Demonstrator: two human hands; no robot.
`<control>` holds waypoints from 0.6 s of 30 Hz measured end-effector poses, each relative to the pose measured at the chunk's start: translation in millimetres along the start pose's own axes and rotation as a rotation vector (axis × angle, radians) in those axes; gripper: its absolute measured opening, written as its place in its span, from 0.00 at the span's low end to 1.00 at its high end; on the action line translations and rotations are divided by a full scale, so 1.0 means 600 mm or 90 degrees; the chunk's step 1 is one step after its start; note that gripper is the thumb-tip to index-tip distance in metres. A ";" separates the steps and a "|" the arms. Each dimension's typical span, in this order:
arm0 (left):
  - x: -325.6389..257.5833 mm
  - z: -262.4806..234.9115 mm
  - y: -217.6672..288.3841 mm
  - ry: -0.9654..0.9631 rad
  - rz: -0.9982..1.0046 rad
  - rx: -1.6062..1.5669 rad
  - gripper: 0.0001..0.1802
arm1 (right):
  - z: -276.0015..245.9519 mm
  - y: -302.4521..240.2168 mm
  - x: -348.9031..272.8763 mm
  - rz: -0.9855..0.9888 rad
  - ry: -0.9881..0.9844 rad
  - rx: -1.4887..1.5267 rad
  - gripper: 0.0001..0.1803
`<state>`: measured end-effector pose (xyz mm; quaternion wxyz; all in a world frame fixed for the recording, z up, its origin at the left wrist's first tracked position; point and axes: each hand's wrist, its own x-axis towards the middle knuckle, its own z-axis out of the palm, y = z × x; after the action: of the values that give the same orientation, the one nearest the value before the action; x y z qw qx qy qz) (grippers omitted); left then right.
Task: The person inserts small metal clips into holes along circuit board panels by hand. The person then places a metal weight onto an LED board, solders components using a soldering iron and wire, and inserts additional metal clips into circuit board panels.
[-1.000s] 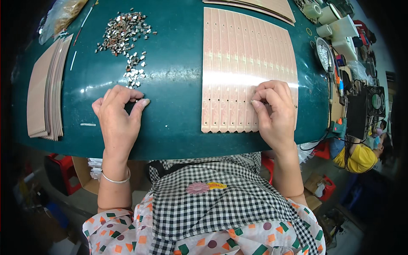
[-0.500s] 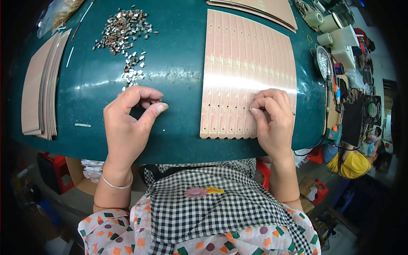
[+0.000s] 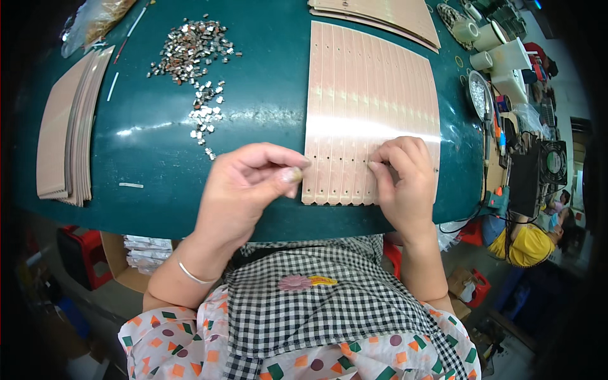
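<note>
A pinkish-beige circuit board panel, scored into long strips with small holes, lies on the green table. My right hand is over its right part, thumb and fingertips pinched together close to the row of holes. My left hand has its fingertips at the panel's lower left edge, thumb and forefinger closed in a pinch. Whatever either pinch holds is too small or hidden to name. Beyond my left hand is a pile of small metal-cased components, with a loose trail running from it toward me.
A stack of similar boards stands at the left, and more boards lie at the far edge. Along the right are a metal bowl, white containers, tools and a small black fan. Another person in yellow is at far right.
My left hand has moved right, from beside the component trail to the panel's left edge. My right hand has shifted slightly left, still pinched over the panel.
</note>
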<state>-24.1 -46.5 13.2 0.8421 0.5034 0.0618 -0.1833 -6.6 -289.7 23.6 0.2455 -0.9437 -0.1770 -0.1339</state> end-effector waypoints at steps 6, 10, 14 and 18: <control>0.001 0.033 -0.015 -0.057 -0.082 -0.192 0.08 | -0.038 -0.047 -0.001 -0.028 -0.001 0.211 0.12; -0.013 0.046 -0.023 -0.070 -0.109 -0.205 0.07 | -0.026 -0.080 -0.007 -0.109 0.043 0.286 0.13; -0.019 0.042 -0.026 -0.072 -0.116 -0.196 0.07 | -0.017 -0.091 -0.009 -0.094 0.033 0.305 0.11; -0.028 0.033 -0.020 -0.088 -0.115 -0.131 0.08 | -0.014 -0.089 -0.013 -0.101 -0.007 0.346 0.09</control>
<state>-45.4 -64.6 17.7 0.8715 0.3932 0.0672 -0.2852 -36.5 -252.4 50.0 0.4770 -0.8274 -0.2806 -0.0954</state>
